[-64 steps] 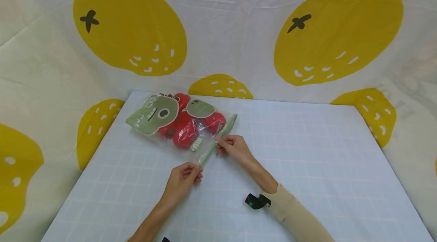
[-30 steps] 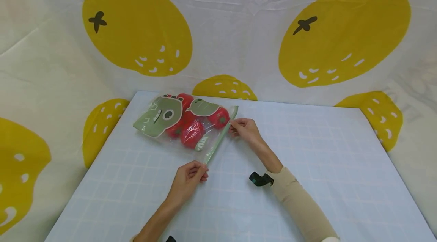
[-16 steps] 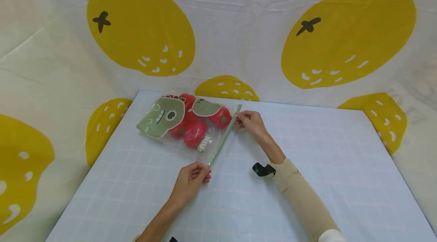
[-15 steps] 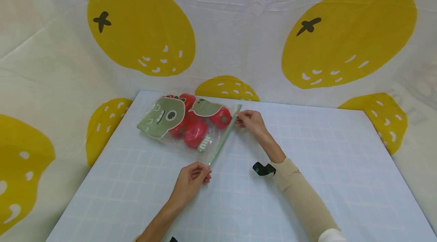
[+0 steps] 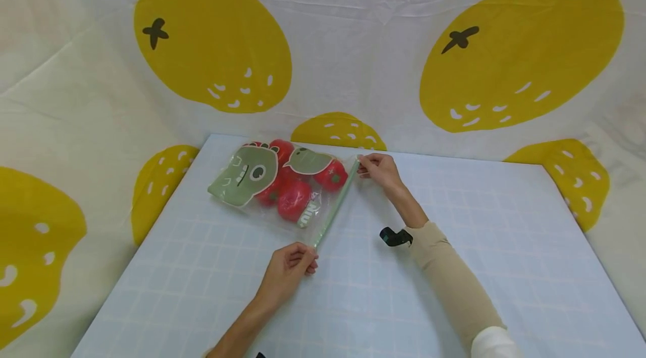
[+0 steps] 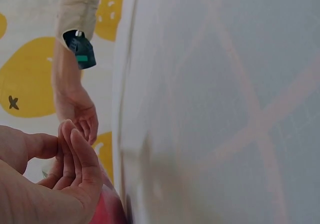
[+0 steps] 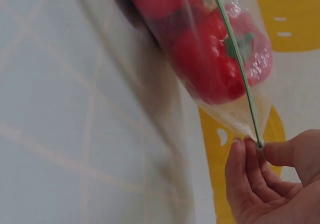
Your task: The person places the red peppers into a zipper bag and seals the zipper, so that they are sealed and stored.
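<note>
A clear zip bag (image 5: 267,215) with a green cartoon print and a green zip strip lies on the table toward the back left. Inside it are several red tomato-like vegetables (image 5: 294,201) with green stem ends; one red vegetable (image 7: 210,58) shows large in the right wrist view. My left hand (image 5: 287,271) pinches the near end of the strip between thumb and fingers. At the strip's far end, my right hand (image 5: 381,170) pinches the corner, seen closely in the right wrist view. The strip (image 7: 239,58) runs straight between both hands.
The table (image 5: 479,246) has a pale blue gridded cover. Behind it hangs a white cloth (image 5: 348,38) printed with yellow fruit. A dark wrist camera (image 5: 395,237) sits at the right sleeve's cuff.
My right hand has slid along the green strip from its middle to the far corner. The left hand keeps its pinch at the near end. The strip now looks straighter.
</note>
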`<state>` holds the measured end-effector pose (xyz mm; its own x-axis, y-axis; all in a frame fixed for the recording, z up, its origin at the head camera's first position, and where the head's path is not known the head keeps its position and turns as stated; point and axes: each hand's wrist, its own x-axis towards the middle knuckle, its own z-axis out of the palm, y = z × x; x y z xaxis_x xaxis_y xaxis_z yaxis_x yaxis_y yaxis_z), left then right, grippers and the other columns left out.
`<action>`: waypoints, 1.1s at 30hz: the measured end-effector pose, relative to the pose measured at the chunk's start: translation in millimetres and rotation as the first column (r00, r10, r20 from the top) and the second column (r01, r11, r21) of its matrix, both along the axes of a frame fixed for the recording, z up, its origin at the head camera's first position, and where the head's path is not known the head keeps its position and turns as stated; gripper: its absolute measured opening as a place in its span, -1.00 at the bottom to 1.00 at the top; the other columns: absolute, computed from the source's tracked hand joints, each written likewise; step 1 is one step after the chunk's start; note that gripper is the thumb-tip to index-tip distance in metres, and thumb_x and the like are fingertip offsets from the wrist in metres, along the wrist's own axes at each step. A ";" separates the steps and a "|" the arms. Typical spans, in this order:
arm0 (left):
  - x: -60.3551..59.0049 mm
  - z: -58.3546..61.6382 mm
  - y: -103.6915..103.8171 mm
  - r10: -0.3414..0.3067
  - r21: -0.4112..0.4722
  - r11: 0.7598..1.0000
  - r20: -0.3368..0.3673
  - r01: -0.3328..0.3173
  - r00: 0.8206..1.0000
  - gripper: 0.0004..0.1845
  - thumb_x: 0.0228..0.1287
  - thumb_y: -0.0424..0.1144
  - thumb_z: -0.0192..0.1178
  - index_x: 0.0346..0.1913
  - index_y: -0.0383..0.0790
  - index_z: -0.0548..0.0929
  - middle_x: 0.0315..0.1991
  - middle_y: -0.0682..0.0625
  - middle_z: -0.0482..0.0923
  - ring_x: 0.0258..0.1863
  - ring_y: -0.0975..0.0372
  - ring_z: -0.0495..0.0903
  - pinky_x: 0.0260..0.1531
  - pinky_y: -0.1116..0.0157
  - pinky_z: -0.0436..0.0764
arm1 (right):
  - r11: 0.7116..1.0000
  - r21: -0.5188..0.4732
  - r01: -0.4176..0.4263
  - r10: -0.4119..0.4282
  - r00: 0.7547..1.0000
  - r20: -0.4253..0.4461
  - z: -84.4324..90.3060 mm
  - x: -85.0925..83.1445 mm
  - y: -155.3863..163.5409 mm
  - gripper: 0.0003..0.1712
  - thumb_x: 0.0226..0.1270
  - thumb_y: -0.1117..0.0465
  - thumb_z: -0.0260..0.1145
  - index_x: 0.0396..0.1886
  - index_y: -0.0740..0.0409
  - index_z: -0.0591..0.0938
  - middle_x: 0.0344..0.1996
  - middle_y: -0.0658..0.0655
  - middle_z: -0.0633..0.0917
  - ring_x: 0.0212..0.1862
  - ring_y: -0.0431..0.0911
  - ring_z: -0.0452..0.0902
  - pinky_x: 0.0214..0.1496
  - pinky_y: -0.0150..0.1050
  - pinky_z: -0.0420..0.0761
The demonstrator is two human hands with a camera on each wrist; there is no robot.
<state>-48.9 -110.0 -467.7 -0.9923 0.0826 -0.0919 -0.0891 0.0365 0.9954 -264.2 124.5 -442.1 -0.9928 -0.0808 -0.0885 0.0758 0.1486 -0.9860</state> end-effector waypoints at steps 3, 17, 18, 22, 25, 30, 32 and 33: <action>-1.1 -1.4 1.9 0.006 0.001 1.000 -0.003 -0.006 1.000 -0.84 0.46 -0.44 0.21 -0.19 -0.56 0.66 -0.26 -0.42 0.66 -0.36 0.15 0.68 -0.29 0.40 0.70 | 1.000 -0.003 0.015 -0.015 1.000 0.006 -1.8 -2.4 1.0 -0.57 0.57 0.16 0.25 0.08 0.52 0.62 -0.37 0.09 0.74 -0.31 -0.13 0.69 -0.17 -0.33 0.74; -12.3 -5.2 10.9 -0.095 -0.061 0.993 0.052 0.098 0.994 -0.73 0.51 -0.28 0.21 -0.12 -0.53 0.68 -0.35 -0.15 0.70 -0.38 0.14 0.70 -0.32 0.34 0.73 | 0.997 0.070 -0.029 0.022 0.995 0.094 -15.2 -7.7 8.2 -0.50 0.67 0.10 0.10 0.27 0.46 0.53 0.03 0.39 0.69 -0.06 0.05 0.73 0.10 -0.15 0.68; -12.9 -5.2 10.6 -0.102 -0.070 0.992 0.056 0.106 0.993 -0.73 0.51 -0.27 0.21 -0.13 -0.52 0.68 -0.35 -0.16 0.70 -0.39 0.15 0.70 -0.32 0.34 0.72 | 0.997 0.070 -0.039 0.032 0.994 0.100 -16.0 -7.2 8.7 -0.49 0.67 0.10 0.10 0.29 0.46 0.52 0.06 0.40 0.69 -0.03 0.07 0.73 0.12 -0.14 0.68; -15.3 -4.7 7.8 -0.126 -0.136 0.982 0.053 0.132 0.991 -0.70 0.52 -0.21 0.21 -0.15 -0.49 0.69 -0.37 -0.15 0.71 -0.42 0.18 0.69 -0.40 0.36 0.70 | 0.995 0.065 -0.073 0.066 0.993 0.102 -17.8 -3.2 10.8 -0.50 0.65 0.13 0.12 0.32 0.47 0.50 0.12 0.44 0.67 0.07 0.19 0.70 0.16 -0.07 0.65; -15.9 -2.2 3.6 -0.125 -0.193 0.973 0.038 0.130 0.991 -0.67 0.52 -0.16 0.22 -0.21 -0.44 0.71 -0.41 -0.14 0.70 -0.47 0.19 0.66 -0.46 0.38 0.66 | 0.991 0.091 -0.094 0.087 0.994 0.072 -18.2 2.4 12.7 -0.52 0.65 0.17 0.13 0.31 0.48 0.49 0.12 0.45 0.66 0.10 0.25 0.67 0.17 -0.03 0.65; -18.2 6.4 -2.9 -0.104 -0.255 0.962 -0.011 0.097 0.995 -0.66 0.50 -0.16 0.25 -0.32 -0.41 0.71 -0.46 -0.11 0.68 -0.52 0.21 0.61 -0.48 0.38 0.63 | 0.980 0.156 -0.123 0.122 0.992 0.016 -16.4 12.2 20.0 -0.55 0.64 0.17 0.13 0.26 0.47 0.50 0.10 0.46 0.66 0.07 0.28 0.66 0.17 -0.03 0.65; -20.5 10.1 -5.2 -0.094 -0.268 0.960 -0.026 0.084 0.995 -0.68 0.49 -0.19 0.25 -0.35 -0.41 0.71 -0.47 -0.10 0.68 -0.53 0.22 0.60 -0.48 0.39 0.62 | 0.976 0.172 -0.135 0.136 0.991 0.004 -14.8 15.8 23.9 -0.56 0.64 0.17 0.14 0.23 0.47 0.51 0.09 0.47 0.66 0.07 0.28 0.66 0.16 -0.05 0.66; -21.7 12.2 -6.4 -0.089 -0.272 0.959 -0.028 0.078 0.996 -0.69 0.49 -0.20 0.26 -0.35 -0.41 0.70 -0.48 -0.09 0.67 -0.53 0.22 0.60 -0.48 0.39 0.61 | 0.975 0.174 -0.139 0.142 0.990 -0.004 -14.5 17.4 25.7 -0.56 0.63 0.16 0.16 0.22 0.46 0.51 0.09 0.48 0.66 0.07 0.28 0.66 0.15 -0.07 0.67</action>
